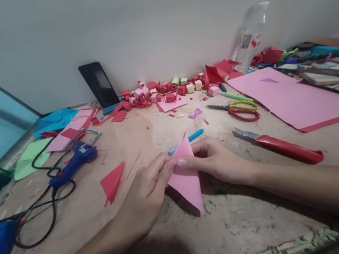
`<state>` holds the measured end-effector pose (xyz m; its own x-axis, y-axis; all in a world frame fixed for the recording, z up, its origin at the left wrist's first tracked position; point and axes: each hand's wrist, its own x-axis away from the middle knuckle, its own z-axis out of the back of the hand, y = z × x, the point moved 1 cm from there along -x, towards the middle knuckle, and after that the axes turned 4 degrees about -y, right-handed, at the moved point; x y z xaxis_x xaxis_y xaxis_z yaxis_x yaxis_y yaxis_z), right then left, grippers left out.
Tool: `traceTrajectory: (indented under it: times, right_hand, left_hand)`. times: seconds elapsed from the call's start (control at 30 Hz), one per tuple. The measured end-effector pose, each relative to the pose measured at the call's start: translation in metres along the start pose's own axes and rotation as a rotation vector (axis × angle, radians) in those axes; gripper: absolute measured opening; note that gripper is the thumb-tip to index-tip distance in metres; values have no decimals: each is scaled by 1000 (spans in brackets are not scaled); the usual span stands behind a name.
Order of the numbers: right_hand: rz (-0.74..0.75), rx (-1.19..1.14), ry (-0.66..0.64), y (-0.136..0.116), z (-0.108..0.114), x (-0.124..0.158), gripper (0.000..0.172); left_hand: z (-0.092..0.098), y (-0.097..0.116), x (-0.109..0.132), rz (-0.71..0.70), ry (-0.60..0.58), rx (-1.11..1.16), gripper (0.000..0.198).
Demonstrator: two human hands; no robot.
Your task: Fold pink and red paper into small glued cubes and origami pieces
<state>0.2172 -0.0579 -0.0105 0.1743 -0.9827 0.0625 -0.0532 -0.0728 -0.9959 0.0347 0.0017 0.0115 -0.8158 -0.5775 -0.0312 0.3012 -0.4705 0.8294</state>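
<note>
A folded pink paper piece [186, 176], pointed at top and bottom, stands near the middle of the table. My left hand [146, 193] pinches its left edge with thumb and fingers. From the other side my right hand [216, 160] pinches the same piece with its fingertips. A blue pen [190, 138] lies just behind the paper. To the left lies a red paper triangle [112, 182].
A blue glue gun [74, 162] with a black cord lies at left. Scissors [239, 109], a red-handled knife [284, 148] and a large pink sheet [293, 98] are at right. Small paper cubes [157, 92], a leaning phone [99, 84] and a plastic bottle [249, 35] line the wall.
</note>
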Motion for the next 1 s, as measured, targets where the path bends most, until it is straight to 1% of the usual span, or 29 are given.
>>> traceTrajectory:
  times: [0.17,0.27,0.33,0.43,0.57,0.73,0.9,1.0]
  right_hand:
    - [27,-229,64,1,-1,1,42]
    - [11,-313,88,2,-1,1,41]
    - [3,-332,95,3,-1,0,43]
    - [18,-345,107,2,0,-2,47]
    - [40,-349,118,1,1,-3,45]
    - [30,-344,112,1,2,-2,44]
    - [67,-220,157,-1,2,-3,41]
    - [92,-167,183,-2,0,-4,42]
  left_hand:
    - [0,1,-1,-27,-7,-75,35]
    - [1,1,-1,-36,-15,-90,34]
    - [0,2,0,-41,-10,-104,34]
    - [0,2,1,-51,-5,-110,33]
    - [0,3,0,-45,-12,-114,33]
    - [1,2,-1,-37,-21,-114,34]
    - [0,1,-1,-17,-12,-106,36]
    - [0,2,-2,8,1,-64,37]
